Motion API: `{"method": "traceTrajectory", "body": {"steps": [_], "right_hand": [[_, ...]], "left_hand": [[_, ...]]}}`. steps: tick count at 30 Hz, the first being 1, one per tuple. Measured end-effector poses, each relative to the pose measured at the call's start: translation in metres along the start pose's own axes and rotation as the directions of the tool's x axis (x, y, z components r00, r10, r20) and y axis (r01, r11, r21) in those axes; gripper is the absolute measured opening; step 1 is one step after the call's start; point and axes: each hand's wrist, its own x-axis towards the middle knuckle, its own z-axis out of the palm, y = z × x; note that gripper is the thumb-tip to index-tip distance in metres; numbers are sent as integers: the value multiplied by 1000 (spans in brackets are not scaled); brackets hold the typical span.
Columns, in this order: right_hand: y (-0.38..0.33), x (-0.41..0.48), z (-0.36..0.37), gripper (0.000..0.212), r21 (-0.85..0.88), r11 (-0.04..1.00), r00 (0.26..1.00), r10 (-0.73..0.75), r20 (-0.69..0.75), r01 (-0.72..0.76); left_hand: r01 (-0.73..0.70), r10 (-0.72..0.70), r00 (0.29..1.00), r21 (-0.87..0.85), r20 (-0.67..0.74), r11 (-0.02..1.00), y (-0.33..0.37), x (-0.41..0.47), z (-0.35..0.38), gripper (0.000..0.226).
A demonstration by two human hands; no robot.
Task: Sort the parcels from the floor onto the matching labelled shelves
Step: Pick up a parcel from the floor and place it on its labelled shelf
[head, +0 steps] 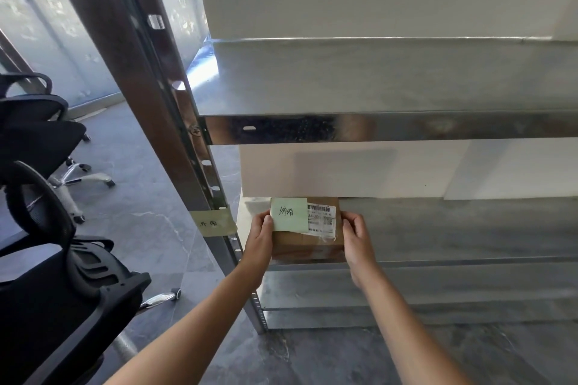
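Parcel [308,241] sits low in the centre of the frame, a small brown box held between both hands at the front left corner of a lower metal shelf [453,228]. Its long axis runs left to right across the picture, parallel to the shelf's front lip; whether its base already rests on the shelf or hangs just above it I cannot tell. The left hand [259,236] is closed against the box's left end, thumb over the top edge beside the green sticky note [289,215] — the right hand [358,236] presses the right end, fingers curled round the side. Neither hand is nearer; they clamp it evenly, one at each end.

On top of the box, right of the note, is a white shipping label [322,217] with a barcode. Just left of the left hand, a strip of tape [213,222] with handwriting wraps the shelf's upright post [175,122] at the same height — its characters look like those on the note, though they are too small to read surely.

The open depth of the shelf lies straight ahead of the hands, upward in the frame, so the coming move is probably a push away from the body, then release.
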Motion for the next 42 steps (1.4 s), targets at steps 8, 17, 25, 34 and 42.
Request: {"method": "traceTrajectory", "body": {"steps": [8,17,25,34,42], "right_hand": [[-7,19,5,28,7,999,999,31,18,-32],[7,24,8,30,32,995,996,89,14,-90],[2,13,0,32,-20,998,998,59,2,-59],[-27,-35,-17,43,-159,983,994,-95,-53,86],[-82,-88,10,50,-474,827,944,-329,32,304]], "left_hand": [[25,-25,1000,-3,-13,1000,-6,16,7,27],[16,-16,999,17,-37,1000,-15,13,13,33],[-58,67,996,141,-62,988,-20,12,10,45],[-294,308,951,370,21,881,3,-23,7,60],[-614,623,746,606,235,507,51,-72,-4,60]]}}
